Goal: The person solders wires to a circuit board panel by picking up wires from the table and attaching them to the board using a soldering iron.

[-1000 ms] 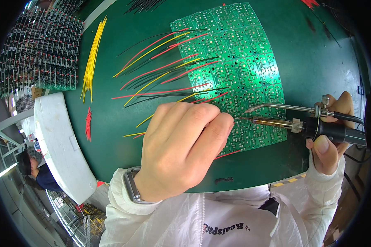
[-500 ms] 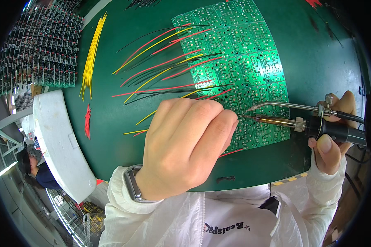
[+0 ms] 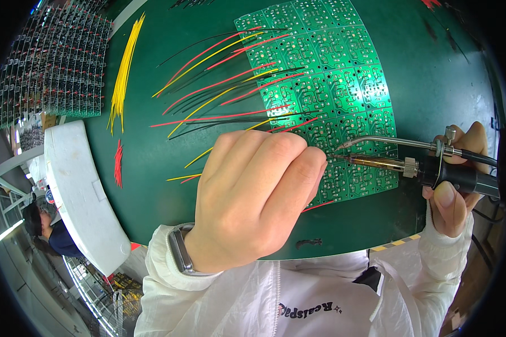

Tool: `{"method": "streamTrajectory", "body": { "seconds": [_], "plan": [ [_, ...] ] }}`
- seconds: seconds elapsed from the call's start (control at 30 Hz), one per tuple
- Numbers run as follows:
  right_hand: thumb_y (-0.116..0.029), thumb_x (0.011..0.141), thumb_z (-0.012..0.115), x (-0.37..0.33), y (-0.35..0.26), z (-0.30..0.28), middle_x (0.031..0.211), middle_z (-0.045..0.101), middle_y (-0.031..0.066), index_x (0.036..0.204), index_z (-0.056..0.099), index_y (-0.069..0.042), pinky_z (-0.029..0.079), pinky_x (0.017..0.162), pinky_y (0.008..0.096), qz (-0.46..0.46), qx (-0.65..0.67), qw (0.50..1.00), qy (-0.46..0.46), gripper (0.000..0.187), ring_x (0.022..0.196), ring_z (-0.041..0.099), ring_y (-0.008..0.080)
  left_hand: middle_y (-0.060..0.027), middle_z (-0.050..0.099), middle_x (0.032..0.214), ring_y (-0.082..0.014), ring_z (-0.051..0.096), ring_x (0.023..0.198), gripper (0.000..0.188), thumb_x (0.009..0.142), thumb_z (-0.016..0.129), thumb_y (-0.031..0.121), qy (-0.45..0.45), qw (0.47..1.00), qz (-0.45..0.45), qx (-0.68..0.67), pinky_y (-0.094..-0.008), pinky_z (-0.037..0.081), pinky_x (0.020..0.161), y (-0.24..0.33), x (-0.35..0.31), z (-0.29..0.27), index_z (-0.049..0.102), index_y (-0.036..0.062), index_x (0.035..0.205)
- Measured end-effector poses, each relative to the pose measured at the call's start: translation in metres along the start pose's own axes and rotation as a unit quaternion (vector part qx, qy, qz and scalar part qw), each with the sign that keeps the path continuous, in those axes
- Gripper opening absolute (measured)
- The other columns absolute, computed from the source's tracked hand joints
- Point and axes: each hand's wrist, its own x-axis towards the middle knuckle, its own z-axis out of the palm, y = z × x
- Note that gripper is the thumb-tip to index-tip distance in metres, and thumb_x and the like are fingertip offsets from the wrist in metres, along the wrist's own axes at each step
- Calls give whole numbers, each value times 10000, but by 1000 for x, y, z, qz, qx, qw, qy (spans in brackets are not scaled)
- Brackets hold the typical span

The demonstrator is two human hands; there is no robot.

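My left hand (image 3: 253, 196) is closed in a pinch over the lower left part of a green circuit board panel (image 3: 346, 50); its fingertips and whatever they hold are hidden. In my right hand (image 3: 450, 202) is a black-handled soldering iron (image 3: 464, 178), with a thin curved metal tube (image 3: 391, 142) clamped alongside it. The iron's tip and the tube's end meet at the panel, just right of my left fingers. Red, yellow and black wires extend leftward from the panel's left side, such as a long red wire (image 3: 208, 119). Some wires pass beneath my left hand.
A bundle of yellow wires (image 3: 126, 78) and a small bunch of red wires (image 3: 118, 163) lie on the green table (image 3: 152, 208). At the far left are stacked populated boards (image 3: 50, 62), with a white foam block (image 3: 84, 196) at the table's edge. A person (image 3: 62, 236) is beyond it.
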Motion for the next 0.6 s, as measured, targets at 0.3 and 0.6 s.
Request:
{"method": "streamTrajectory", "body": {
  "seconds": [0.3,0.6],
  "plan": [
    [-379,586,759,1,6,-9,788,310,26,765,386,-54,273,574,240,-81,-96,992,-25,526,702,316,123,-49,543,709,-205,525,608,278,492,707,-81,10,1000,8,0,-299,383,546,-2,0,2,620,30,731],
    [-348,565,761,6,6,0,724,320,27,744,370,-50,236,531,243,-105,-99,989,23,523,634,290,109,-45,540,705,-201,516,605,269,495,717,-70,8,1000,16,3,-296,379,543,-4,-1,3,618,33,723]
  ]
}}
